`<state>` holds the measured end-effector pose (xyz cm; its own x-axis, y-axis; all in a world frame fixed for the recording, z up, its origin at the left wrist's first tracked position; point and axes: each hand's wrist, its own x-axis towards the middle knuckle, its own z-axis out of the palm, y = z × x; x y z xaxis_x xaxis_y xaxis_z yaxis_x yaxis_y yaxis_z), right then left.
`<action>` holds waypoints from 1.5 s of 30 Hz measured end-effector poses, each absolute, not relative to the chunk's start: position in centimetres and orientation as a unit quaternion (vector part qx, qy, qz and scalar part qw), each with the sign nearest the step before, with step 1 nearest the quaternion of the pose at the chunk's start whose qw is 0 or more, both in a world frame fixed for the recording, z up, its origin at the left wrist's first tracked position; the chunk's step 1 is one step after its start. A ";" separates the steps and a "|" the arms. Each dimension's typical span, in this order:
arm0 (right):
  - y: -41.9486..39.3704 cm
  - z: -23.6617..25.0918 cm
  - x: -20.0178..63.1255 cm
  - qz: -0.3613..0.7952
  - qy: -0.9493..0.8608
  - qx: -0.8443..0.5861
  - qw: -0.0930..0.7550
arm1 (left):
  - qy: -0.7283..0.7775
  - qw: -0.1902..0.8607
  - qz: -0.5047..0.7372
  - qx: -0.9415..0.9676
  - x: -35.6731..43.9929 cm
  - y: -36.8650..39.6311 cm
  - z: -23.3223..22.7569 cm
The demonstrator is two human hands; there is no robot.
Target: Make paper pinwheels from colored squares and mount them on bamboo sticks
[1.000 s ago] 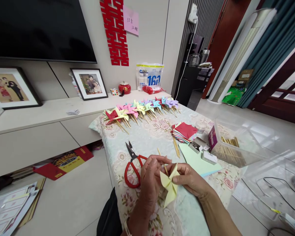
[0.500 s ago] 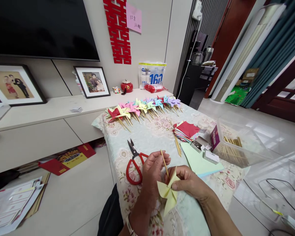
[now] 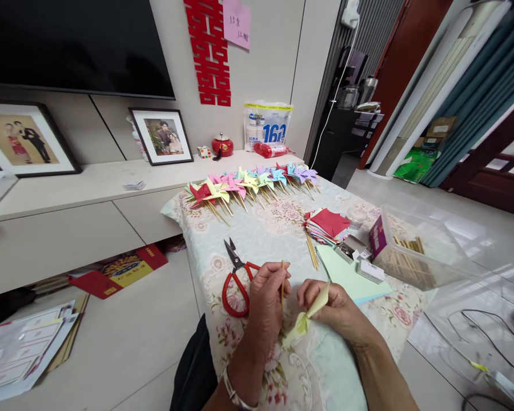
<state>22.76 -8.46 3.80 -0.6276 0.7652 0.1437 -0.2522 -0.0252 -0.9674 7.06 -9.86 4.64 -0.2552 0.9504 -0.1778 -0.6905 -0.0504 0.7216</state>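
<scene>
Over the near end of the worktop (image 3: 263, 233), the left hand (image 3: 265, 294) grips a thin stick (image 3: 283, 288), near upright. Just to its right, the right hand (image 3: 332, 305) pinches a yellow paper pinwheel (image 3: 303, 324) slanting down-left, its lower petal near the stick's bottom end; a gap shows, with nothing blocking it. Red-handled scissors (image 3: 236, 285) lie towards the left edge, partly behind the left hand; green paper (image 3: 346, 274) lies towards the right edge; more pinwheels (image 3: 251, 182) line the far edge.
</scene>
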 end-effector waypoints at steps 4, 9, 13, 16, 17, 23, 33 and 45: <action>-8.4 4.1 22.3 0.649 -0.584 -0.240 0.425 | 0.370 0.584 0.695 0.196 7.2 -9.8 4.0; -8.3 5.4 21.1 0.543 -0.645 -0.255 0.473 | 0.356 0.603 0.686 0.196 7.2 -9.7 3.6; -8.1 6.3 20.5 0.389 -0.714 -0.254 0.524 | 0.324 0.607 0.699 0.196 7.2 -9.9 3.9; -8.1 6.4 20.3 0.286 -0.740 -0.266 0.548 | 0.313 0.612 0.700 0.196 7.2 -10.0 4.1; -8.1 6.3 20.2 0.266 -0.741 -0.269 0.555 | 0.311 0.612 0.700 0.197 7.2 -10.0 4.2; -8.2 5.8 20.0 0.229 -0.728 -0.296 0.574 | 0.327 0.601 0.691 0.234 7.2 -10.1 4.4; -8.5 5.3 20.0 0.259 -0.705 -0.294 0.591 | 0.318 0.580 0.684 0.308 7.2 -10.0 3.7; -8.6 5.5 20.2 0.261 -0.695 -0.312 0.593 | 0.327 0.538 0.691 0.355 7.2 -10.2 4.2</action>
<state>20.18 -8.63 5.50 -0.1006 0.7432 0.6614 0.1243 0.6690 -0.7328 7.21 -10.19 4.23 -0.1697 0.9756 0.1392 -0.5106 -0.2078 0.8343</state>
